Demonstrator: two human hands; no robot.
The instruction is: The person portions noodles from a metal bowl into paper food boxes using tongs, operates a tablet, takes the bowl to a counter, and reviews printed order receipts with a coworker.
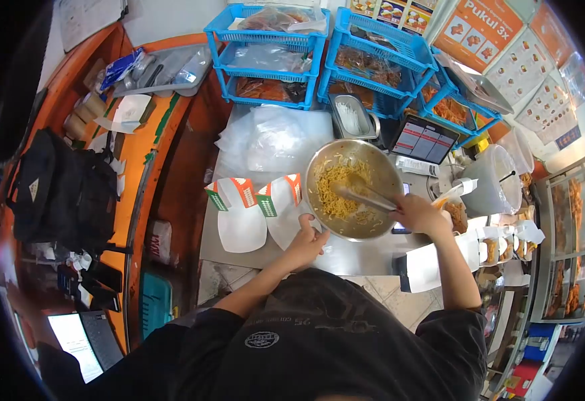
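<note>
A steel mixing bowl holds yellow noodles with paler bits among them. My right hand is closed round the handle of metal tongs, whose far end is blurred among the noodles. At the bowl's lower left edge, my left hand grips the rim between thumb and fingers. Just left of the bowl stand two paper takeaway boxes with orange and green printed flaps: a left box and a right box, partly behind my left hand.
Blue stacked baskets with bagged food line the back. Plastic bags, a metal container and a tablet surround the bowl. To the right are a clear tub, white boxes and a glass food cabinet.
</note>
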